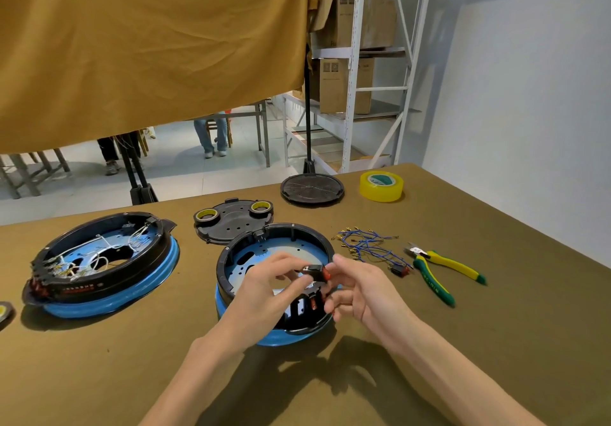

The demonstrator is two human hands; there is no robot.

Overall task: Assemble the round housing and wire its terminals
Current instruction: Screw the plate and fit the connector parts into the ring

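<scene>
Blue-and-black round housing (228, 260), open top, unwired inside

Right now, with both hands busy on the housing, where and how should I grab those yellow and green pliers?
Take the pliers by their two yellow-green handles, coming from the right. The handles splay toward the near right, the jaws point left at the blue wires.

Centre frame: left hand (264, 288) and right hand (358, 288) pinch a small black rocker switch with red button (315, 272) over the open round black-and-blue plastic housing (276, 253). Right: bundle of blue terminal wires (367, 243), yellow-green pliers (439, 268). Left: wired second round housing (102, 260).
</scene>
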